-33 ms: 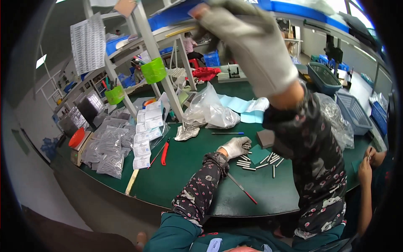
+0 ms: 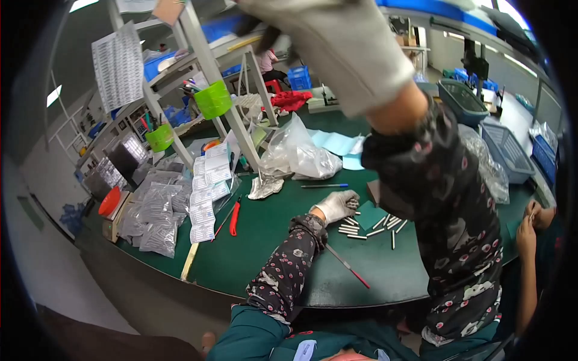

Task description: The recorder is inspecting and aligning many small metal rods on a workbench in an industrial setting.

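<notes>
My left hand (image 2: pixel 338 206), in a white and grey work glove, rests on the green table with its fingers curled closed; whatever they hold is hidden. Just beside it lie several short metal pins (image 2: pixel 356 236), some around a small dark green sheet (image 2: pixel 370 218). A brown block (image 2: pixel 374 191) stands behind the sheet, partly covered by my right sleeve. My right hand (image 2: pixel 331 51), gloved too, is raised high above the table, close to the camera. Its fingers are smeared by motion and run past the top edge, so their grip does not show.
A red-handled thin tool (image 2: pixel 349 269), a red utility knife (image 2: pixel 235 218) and a blue pen (image 2: pixel 325 186) lie on the table. Bagged parts (image 2: pixel 159 210) sit left, beside paper sheets (image 2: pixel 202 198). Blue-grey baskets (image 2: pixel 506 153) stand right. Another person's hands (image 2: pixel 528 219) are at the right edge.
My right hand has moved up and slightly left, nearer the top edge. My left hand stays among the pins. The view has shifted slightly.
</notes>
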`<state>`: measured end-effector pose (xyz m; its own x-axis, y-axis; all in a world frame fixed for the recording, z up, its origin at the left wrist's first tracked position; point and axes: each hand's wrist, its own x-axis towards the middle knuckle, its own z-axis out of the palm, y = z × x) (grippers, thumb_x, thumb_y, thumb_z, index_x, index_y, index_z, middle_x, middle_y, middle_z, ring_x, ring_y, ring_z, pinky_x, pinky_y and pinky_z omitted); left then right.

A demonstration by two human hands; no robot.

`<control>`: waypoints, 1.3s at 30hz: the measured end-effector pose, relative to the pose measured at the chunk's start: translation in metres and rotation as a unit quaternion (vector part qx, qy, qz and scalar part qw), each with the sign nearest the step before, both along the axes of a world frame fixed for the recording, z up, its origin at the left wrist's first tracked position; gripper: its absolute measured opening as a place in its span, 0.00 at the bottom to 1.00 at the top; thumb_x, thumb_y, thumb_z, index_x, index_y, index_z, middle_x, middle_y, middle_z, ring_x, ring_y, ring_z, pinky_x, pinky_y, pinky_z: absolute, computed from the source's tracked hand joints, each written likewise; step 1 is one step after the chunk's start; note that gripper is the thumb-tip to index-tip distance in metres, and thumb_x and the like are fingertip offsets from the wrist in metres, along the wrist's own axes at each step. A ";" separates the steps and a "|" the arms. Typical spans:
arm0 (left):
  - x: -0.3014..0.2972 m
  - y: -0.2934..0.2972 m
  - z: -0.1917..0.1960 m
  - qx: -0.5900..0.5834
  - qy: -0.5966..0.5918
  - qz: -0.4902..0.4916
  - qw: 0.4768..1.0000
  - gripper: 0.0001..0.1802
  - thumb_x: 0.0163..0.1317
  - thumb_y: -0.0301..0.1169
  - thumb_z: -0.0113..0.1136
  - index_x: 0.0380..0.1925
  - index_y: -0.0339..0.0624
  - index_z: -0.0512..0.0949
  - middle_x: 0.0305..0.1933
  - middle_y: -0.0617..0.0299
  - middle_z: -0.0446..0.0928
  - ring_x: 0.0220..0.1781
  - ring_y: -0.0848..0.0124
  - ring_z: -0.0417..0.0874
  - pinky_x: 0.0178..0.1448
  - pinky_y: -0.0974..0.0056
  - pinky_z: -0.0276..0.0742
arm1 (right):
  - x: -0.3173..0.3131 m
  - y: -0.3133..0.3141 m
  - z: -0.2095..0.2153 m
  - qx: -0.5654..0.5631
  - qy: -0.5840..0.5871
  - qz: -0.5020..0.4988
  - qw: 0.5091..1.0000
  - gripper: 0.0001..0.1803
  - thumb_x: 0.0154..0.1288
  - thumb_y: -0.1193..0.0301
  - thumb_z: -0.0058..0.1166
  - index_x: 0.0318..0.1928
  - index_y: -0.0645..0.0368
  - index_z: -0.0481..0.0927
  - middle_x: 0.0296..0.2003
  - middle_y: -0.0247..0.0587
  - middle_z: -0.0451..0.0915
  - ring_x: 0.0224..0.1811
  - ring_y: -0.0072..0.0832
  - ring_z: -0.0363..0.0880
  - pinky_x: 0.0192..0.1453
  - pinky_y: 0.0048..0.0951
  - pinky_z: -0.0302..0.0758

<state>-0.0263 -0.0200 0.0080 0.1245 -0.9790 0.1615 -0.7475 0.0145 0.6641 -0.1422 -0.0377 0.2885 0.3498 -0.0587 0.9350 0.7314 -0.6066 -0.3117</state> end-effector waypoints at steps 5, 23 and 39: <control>0.079 0.010 -0.074 -0.031 0.320 -0.012 0.947 0.20 0.43 0.15 0.58 0.40 0.35 0.70 0.31 0.65 0.73 0.32 0.76 0.72 0.41 0.71 0.74 | 0.045 -0.022 -0.084 -0.299 -0.022 -0.166 0.939 0.17 0.52 0.72 0.51 0.44 0.63 0.73 0.25 0.38 0.76 0.24 0.24 0.75 0.24 0.21 0.71; 0.032 0.018 -0.024 -0.024 0.234 0.103 0.966 0.20 0.47 0.18 0.59 0.43 0.35 0.70 0.34 0.64 0.75 0.35 0.79 0.75 0.42 0.74 0.72 | -0.036 -0.061 -0.300 0.446 0.392 -0.075 0.801 0.11 0.61 0.66 0.48 0.38 0.61 0.75 0.27 0.33 0.75 0.25 0.15 0.71 0.29 0.15 0.69; 0.029 0.027 0.002 0.005 -0.087 -0.099 0.991 0.15 0.43 0.19 0.58 0.35 0.39 0.74 0.29 0.53 0.74 0.31 0.57 0.76 0.36 0.63 0.73 | -0.034 -0.059 -0.305 0.428 0.380 -0.041 0.819 0.10 0.60 0.68 0.49 0.35 0.63 0.75 0.28 0.31 0.76 0.30 0.14 0.73 0.37 0.15 0.69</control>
